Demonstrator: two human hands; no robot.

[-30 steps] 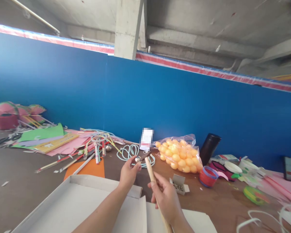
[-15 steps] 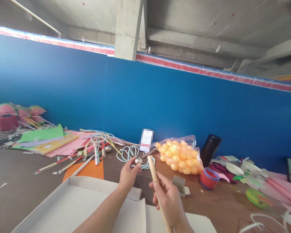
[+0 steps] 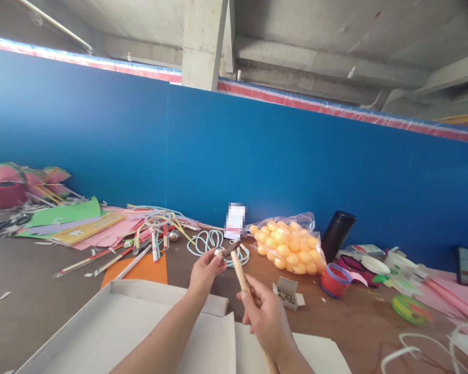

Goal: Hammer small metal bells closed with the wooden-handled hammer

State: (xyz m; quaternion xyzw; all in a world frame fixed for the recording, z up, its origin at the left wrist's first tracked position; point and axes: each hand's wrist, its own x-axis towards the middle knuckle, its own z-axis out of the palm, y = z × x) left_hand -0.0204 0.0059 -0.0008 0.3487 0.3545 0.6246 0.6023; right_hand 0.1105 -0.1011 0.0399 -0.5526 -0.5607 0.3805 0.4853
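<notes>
My left hand (image 3: 203, 272) pinches a shiny silver ball, perhaps a jingle bell (image 3: 219, 252), between thumb and fingers. My right hand (image 3: 265, 310) is wrapped round the wooden handle of a hammer (image 3: 240, 274), whose dark head is right beside the ball; whether they touch I cannot tell. Behind both hands lies a coil of pale blue cord (image 3: 206, 243). Just beyond my right hand, a small open cardboard box (image 3: 287, 296) holds tiny metal pieces. A white cardboard tray (image 3: 167, 292) lies under my forearms.
A clear bag of orange balls (image 3: 286, 245) and a black bottle (image 3: 338, 236) stand before the blue partition (image 3: 234, 145). Right of them are a red-and-blue roll (image 3: 335, 280), green tape (image 3: 409, 310) and a phone (image 3: 467, 266). Coloured paper (image 3: 66, 214), sticks and scissors (image 3: 10, 223) clutter the left.
The hammer's head has come closer to the silver ball, now right beside it. Both hands keep their grips, and the view has shifted slightly.
</notes>
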